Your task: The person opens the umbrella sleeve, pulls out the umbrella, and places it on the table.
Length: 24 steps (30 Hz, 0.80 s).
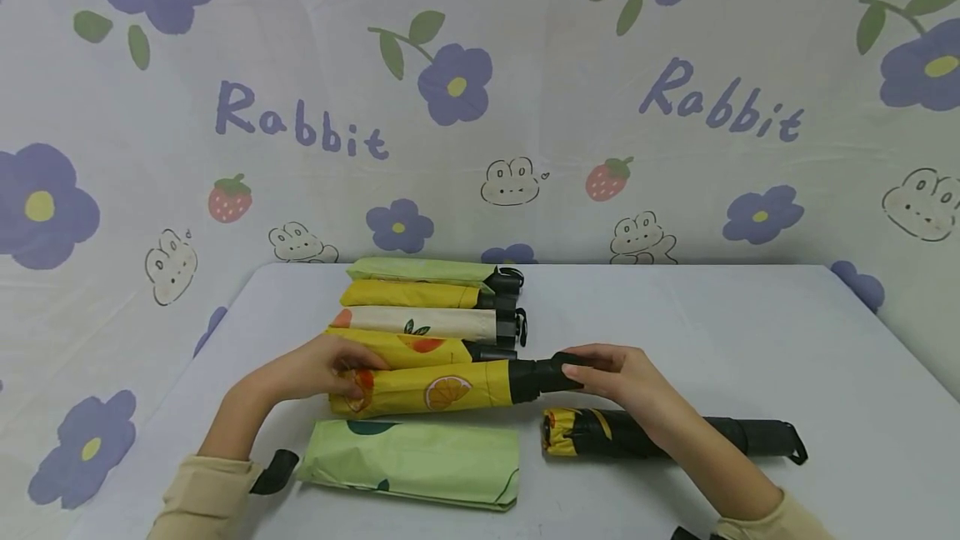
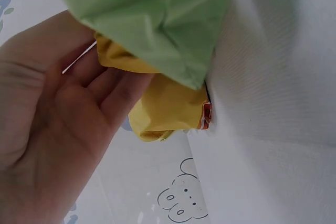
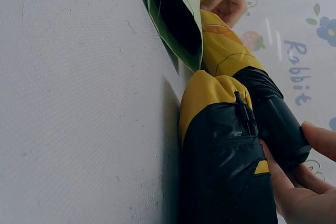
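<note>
Both my hands hold a folded umbrella in a yellow sleeve (image 1: 480,386) printed with orange slices, lying crosswise. My left hand (image 1: 318,369) grips its left end, thumb in front. At the other end my right hand (image 1: 626,369) pinches the black handle (image 3: 286,135) between thumb and fingers. In front lies a light green sleeve (image 1: 420,463); its right end gapes with a dark inside in the right wrist view. A black and yellow folded umbrella (image 1: 618,433) with a wrist loop lies beneath my right forearm. The green sleeve partly hides the yellow one in the left wrist view.
Behind the held umbrella lies a row of sleeved umbrellas: yellow with fruit (image 1: 427,347), cream (image 1: 442,325), plain yellow (image 1: 412,293) and light green (image 1: 420,270), black handles to the right. The white table (image 1: 712,323) meets a printed cloth backdrop (image 1: 555,107).
</note>
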Each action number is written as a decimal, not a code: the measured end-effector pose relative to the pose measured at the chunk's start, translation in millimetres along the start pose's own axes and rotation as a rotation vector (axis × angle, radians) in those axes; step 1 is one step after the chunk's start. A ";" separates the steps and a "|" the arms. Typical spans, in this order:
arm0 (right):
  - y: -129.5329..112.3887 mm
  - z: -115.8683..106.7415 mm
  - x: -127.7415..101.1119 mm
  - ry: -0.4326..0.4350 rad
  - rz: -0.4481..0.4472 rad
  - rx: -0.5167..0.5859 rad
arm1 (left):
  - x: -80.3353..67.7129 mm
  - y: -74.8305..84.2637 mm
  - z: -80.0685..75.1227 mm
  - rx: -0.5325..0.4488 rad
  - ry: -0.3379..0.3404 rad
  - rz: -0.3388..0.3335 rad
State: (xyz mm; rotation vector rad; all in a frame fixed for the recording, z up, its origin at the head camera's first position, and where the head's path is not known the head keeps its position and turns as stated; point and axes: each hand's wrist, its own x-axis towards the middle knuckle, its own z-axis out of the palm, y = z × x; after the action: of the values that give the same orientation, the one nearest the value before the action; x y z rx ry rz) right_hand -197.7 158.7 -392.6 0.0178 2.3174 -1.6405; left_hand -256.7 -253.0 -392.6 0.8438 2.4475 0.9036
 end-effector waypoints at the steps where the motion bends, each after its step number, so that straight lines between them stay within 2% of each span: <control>1: 0.5 -0.2 0.0 0.001 0.001 0.001 | 0.5 -0.2 0.0 -0.012 0.002 0.002; 7: 2.6 -1.7 -0.3 0.013 0.005 0.008 | 3.7 -2.4 0.4 0.003 0.025 0.010; 13: 2.4 -4.4 -2.3 0.009 0.005 0.015 | 4.7 -2.5 0.4 0.000 0.018 0.028; 19: 1.5 -13.1 -7.0 0.007 0.005 0.003 | 4.1 -2.3 0.1 0.037 0.026 0.042; 24: 3.2 -22.2 -10.3 0.008 0.007 -0.007 | 4.0 -3.9 0.1 0.009 0.018 0.036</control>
State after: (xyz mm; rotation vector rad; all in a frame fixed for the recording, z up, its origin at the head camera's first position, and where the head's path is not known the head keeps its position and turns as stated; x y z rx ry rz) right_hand -192.5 182.0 -386.2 0.0305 2.3267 -1.6320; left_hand -261.2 -252.7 -395.9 0.8899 2.4607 0.9172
